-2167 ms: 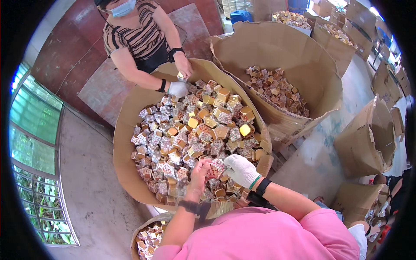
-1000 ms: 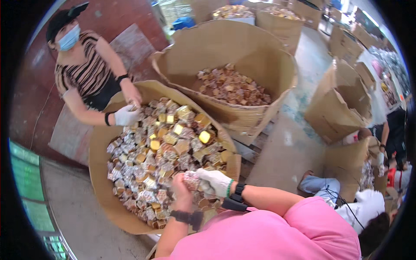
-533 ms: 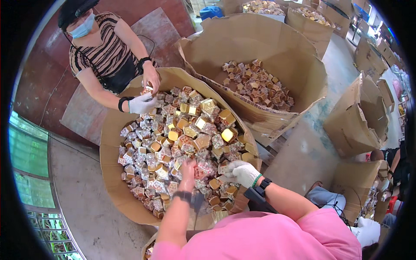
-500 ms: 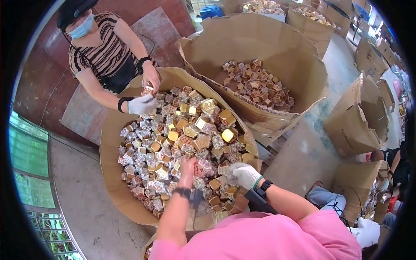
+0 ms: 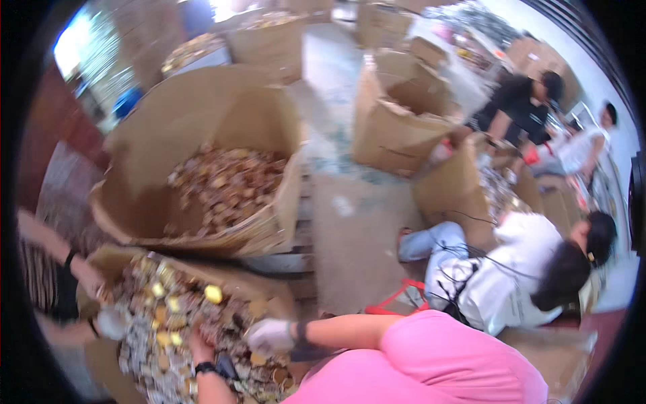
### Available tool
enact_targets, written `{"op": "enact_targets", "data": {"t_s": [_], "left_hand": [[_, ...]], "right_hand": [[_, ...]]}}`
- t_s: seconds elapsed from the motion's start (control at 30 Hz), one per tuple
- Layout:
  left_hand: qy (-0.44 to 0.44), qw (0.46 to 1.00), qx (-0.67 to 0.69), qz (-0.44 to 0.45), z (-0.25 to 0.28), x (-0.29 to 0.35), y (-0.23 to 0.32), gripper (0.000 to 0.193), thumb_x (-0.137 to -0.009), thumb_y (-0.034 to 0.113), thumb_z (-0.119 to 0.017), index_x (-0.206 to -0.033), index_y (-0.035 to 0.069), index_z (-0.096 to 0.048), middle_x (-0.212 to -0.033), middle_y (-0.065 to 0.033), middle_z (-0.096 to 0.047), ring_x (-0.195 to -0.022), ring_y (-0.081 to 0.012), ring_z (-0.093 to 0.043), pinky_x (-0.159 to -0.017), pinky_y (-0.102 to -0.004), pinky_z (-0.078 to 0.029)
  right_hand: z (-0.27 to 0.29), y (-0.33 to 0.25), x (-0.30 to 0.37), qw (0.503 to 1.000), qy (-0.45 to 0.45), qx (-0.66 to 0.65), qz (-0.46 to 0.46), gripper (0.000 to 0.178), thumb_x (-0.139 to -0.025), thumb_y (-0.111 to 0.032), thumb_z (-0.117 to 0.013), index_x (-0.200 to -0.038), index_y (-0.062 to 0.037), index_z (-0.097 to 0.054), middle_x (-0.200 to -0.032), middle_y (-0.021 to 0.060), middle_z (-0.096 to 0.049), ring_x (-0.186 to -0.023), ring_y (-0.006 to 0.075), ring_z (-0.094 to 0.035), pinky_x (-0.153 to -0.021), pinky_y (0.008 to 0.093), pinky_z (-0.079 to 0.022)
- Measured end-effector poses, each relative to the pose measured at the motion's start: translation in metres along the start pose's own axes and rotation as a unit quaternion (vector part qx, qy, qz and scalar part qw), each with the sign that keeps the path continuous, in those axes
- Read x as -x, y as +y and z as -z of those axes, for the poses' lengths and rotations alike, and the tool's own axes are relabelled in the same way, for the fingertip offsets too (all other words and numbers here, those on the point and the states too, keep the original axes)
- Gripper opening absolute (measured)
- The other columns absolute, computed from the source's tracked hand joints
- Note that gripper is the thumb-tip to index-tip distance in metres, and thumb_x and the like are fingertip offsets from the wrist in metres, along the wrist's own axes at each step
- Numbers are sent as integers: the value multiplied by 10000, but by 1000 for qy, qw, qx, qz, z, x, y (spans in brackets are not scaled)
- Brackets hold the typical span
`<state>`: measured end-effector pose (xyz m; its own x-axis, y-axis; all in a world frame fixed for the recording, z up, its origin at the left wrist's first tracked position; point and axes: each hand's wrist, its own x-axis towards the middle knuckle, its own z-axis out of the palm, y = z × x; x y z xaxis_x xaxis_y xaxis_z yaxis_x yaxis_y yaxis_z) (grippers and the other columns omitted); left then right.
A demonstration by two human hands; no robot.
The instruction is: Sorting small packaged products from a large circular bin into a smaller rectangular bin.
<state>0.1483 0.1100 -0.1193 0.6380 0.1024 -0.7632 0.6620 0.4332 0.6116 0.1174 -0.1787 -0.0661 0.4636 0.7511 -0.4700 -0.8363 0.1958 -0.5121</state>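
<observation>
A large cardboard box [image 5: 235, 273] in front of me holds a heap of small clear-wrapped pieces [image 5: 151, 350], gold, brown and silvery. My bare left hand [image 5: 200, 345], with a dark band at the wrist, reaches down among them. Beside it on the right, my right hand [image 5: 270, 337] in a white glove is low over the heap's right side. Blur smears the fingers of both hands, so I cannot make out a grip. A bright gold piece [image 5: 213, 293] lies on top beyond my hands.
Across the box at left, a co-worker's bare hand [image 5: 87, 277] and gloved hand [image 5: 111, 323] are at the heap's edge. Behind stands a bigger box [image 5: 202, 101] with similar pieces. To the right, a person in white [image 5: 498, 269] sits by another box [image 5: 444, 185].
My view has swung right and blurred, so the boxes appear farther left and more people show at right. Both my hands stay at the heap, close together.
</observation>
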Motion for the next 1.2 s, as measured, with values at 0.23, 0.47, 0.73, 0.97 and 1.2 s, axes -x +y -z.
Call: {"op": "enact_targets", "data": {"t_s": [0.23, 0.47, 0.73, 0.97, 1.2], "left_hand": [[124, 988, -43, -85, -77, 24, 9, 196, -833, 205, -580, -687, 146, -464, -461, 50, -398, -347, -88, -392, -313, -233, -305], [142, 988, 49, -35, -50, 9, 2, 294, -873, 232, -507, -594, 162, -450, -426, 49, -302, -330, -94, -288, -320, -233, -251], [107, 991, 27, -75, -57, 19, 2, 361, -851, 276, -577, -590, 179, -347, -468, 50, -257, -353, -84, -269, -341, -226, -277], [143, 989, -2, -23, -68, 24, 11, 326, -862, 284, -570, -607, 188, -391, -424, 62, -305, -308, -85, -293, -312, -228, -287], [70, 985, -131, -89, -79, 65, 19, 214, -861, 294, -567, -815, 96, -497, -504, -11, -446, -364, -114, -406, -331, -269, -331]], "right_hand": [[12, 2, 2, 999, 13, -39, -27, 119, -718, -153, -616, -796, -70, -581, -685, 33, -577, -527, 126, -544, -457, 273, -468], [-6, 3, 2, 994, 71, -77, -12, 81, -694, -56, -555, -706, -44, -476, -562, 72, -424, -412, 155, -381, -368, 328, -345], [8, 10, -5, 993, -13, -115, 13, 72, -745, -76, -564, -719, -53, -501, -602, 40, -460, -443, 97, -394, -384, 245, -347], [0, 1, 7, 996, 8, -79, 30, 99, -739, -115, -580, -721, -47, -509, -585, 49, -470, -450, 127, -449, -398, 267, -402], [0, -2, 11, 997, 26, -58, 39, 99, -708, -99, -587, -706, -37, -510, -576, 43, -475, -451, 124, -458, -410, 279, -429]]}}
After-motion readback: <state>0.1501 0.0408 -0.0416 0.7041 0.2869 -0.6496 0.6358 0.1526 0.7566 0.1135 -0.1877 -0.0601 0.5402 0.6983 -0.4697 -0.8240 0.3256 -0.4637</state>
